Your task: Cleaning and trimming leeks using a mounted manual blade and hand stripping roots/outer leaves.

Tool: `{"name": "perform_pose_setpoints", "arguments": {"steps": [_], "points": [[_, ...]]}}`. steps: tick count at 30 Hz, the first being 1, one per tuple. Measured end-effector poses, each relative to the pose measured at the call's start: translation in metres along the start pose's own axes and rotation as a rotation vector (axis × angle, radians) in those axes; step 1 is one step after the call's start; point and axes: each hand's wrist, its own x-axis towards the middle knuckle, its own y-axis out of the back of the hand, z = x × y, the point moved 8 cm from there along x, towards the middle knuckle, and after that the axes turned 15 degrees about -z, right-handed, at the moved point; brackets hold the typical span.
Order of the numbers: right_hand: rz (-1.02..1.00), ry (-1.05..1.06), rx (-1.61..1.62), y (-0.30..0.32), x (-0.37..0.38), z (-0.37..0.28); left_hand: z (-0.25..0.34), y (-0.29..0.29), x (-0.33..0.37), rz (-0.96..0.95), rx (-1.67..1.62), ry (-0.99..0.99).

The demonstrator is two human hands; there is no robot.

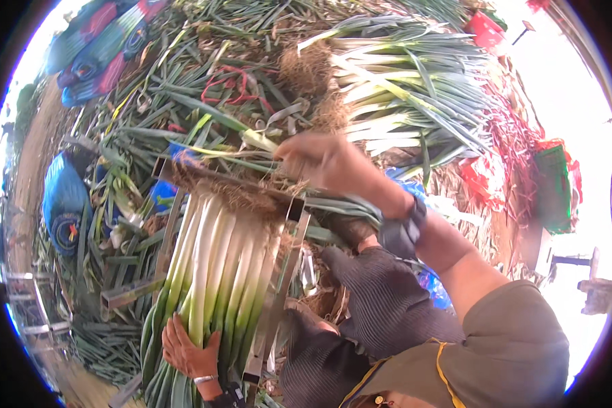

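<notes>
Bundle of leeks (217,272): long white shanks shading to green leaves, laid side by side in a metal trough-like frame (287,265), roots pointing away from the person at the far crossbar, leaves running toward the lower edge of the view. Left hand (187,350): lies flat on the green end of the bundle, fingers spread and pressing on the leaves, not closed round them; a bracelet shows at the wrist. Right hand (323,163): raised over the root end of the bundle, blurred, seemingly closed on a leek stalk (258,141) or some roots, though the grip cannot be told for certain. Stacked leeks (401,88): a large pile beyond the right hand, roots leftward. Loose green trimmings (183,102): strewn about the frame. Blue bags (64,197): at far left, well apart.
</notes>
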Motion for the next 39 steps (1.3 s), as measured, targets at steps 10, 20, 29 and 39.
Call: {"name": "perform_pose_setpoints", "arguments": {"steps": [10, 20, 29, 39], "points": [[0.583, -0.750, -0.118, 0.146, -0.090, 0.351, 0.019, 0.015, 0.003, 0.171, 0.176, -0.116], [1.032, -0.521, 1.177, 0.214, -0.039, 0.457, 0.029, 0.021, 0.011, 0.093, 0.222, -0.125], [1.393, 0.217, 1.666, 0.244, -0.026, 0.492, 0.005, -0.003, 0.014, 0.028, 0.205, -0.083], [1.409, 0.034, 1.667, 0.250, -0.033, 0.477, -0.002, -0.013, 0.017, -0.046, 0.203, -0.016]]}}
